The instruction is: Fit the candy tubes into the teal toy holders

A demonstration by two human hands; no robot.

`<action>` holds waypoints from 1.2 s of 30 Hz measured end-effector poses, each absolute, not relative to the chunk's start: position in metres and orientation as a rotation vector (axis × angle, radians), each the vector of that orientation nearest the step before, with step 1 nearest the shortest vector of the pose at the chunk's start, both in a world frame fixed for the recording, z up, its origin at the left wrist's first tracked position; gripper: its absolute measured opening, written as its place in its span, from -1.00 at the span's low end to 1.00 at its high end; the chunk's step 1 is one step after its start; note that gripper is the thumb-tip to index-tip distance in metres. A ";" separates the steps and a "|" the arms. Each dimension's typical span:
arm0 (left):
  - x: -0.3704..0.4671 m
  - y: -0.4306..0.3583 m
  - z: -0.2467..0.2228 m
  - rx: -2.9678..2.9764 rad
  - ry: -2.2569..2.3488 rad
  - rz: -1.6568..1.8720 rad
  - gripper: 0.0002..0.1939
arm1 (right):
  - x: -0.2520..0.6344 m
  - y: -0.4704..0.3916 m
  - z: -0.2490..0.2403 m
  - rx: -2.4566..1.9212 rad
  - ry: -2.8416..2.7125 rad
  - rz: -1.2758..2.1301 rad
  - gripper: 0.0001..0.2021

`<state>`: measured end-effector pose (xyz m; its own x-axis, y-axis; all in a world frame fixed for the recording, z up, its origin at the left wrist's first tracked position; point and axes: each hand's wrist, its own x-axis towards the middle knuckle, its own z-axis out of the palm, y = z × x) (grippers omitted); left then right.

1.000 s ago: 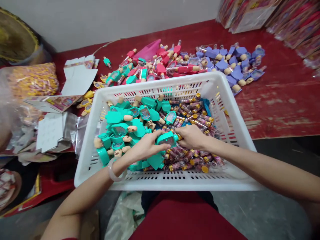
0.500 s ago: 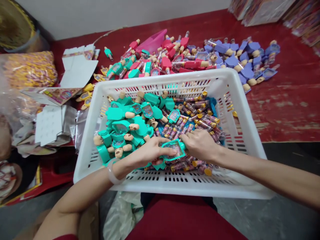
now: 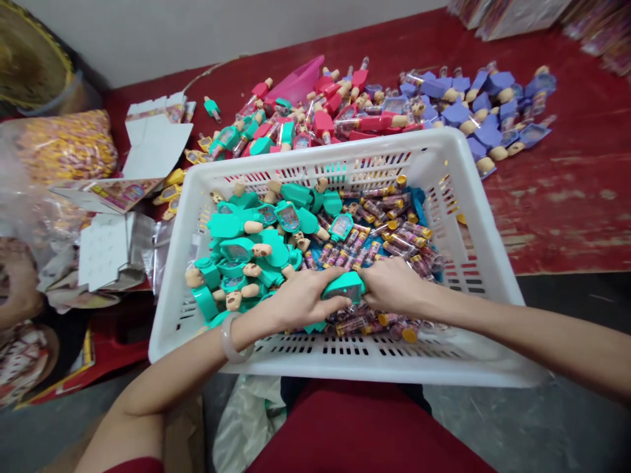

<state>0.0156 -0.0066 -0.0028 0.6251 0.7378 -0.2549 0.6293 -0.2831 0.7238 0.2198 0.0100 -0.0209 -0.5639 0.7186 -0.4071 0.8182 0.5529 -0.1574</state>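
Above the front part of the white basket (image 3: 394, 371), my left hand (image 3: 300, 299) grips a teal plastic toy (image 3: 344, 286) with a clear window, its side turned up. My right hand (image 3: 394, 284) is closed at the toy's right end; its fingers curl under, and what they pinch there is hidden. Heaped in the basket's left half are teal toys (image 3: 229, 225) with beige animal-head ends. On the right lie many small clear tubes (image 3: 374, 210) with yellow caps and dark filling, on blue plastic.
Behind the basket, red toys (image 3: 323, 121) and purple toys (image 3: 488, 135) are piled on the red table (image 3: 557, 197). At left are a bag of yellow and pink pieces (image 3: 69, 148) and white cards (image 3: 152, 144). Stacked packages (image 3: 517, 16) stand at the back right.
The teal toy has been rolled in my hands, so its windowed face now tips toward me and its teal side faces up. Both hands stay nearly in place.
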 end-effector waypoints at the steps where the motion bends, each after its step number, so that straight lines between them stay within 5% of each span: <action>1: 0.015 -0.007 -0.007 2.141 1.061 0.154 -0.50 | 0.220 0.013 -0.023 1.265 2.468 -0.515 -0.79; 4: 0.014 -0.005 -0.016 2.244 1.109 0.166 -0.53 | 0.222 0.022 -0.030 1.247 2.467 -0.559 -0.79; 12: 0.007 0.005 -0.013 1.366 0.977 -0.064 -0.55 | 0.223 0.022 -0.034 1.070 2.890 -0.190 -0.75; 17: 0.009 0.000 -0.020 2.245 1.112 0.009 -0.70 | 0.218 0.017 -0.036 1.236 2.560 -0.557 -0.80; 22: 0.008 0.002 -0.033 2.632 1.049 0.041 -0.55 | 0.219 0.028 -0.036 1.123 2.335 -1.140 -0.80; 28: 0.009 0.010 -0.023 2.016 1.156 -0.055 -0.64 | 0.219 0.027 -0.033 1.338 2.638 -0.327 -0.76; 36: 0.012 0.012 -0.017 2.243 1.336 0.054 -0.59 | 0.233 0.055 -0.026 1.318 2.501 -0.660 -0.65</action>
<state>0.0116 0.0124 -0.0174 0.5118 0.8289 -0.2259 0.8080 -0.3750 0.4544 0.2330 0.0552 -0.0259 -0.5652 0.7175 -0.4071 0.8249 0.4917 -0.2787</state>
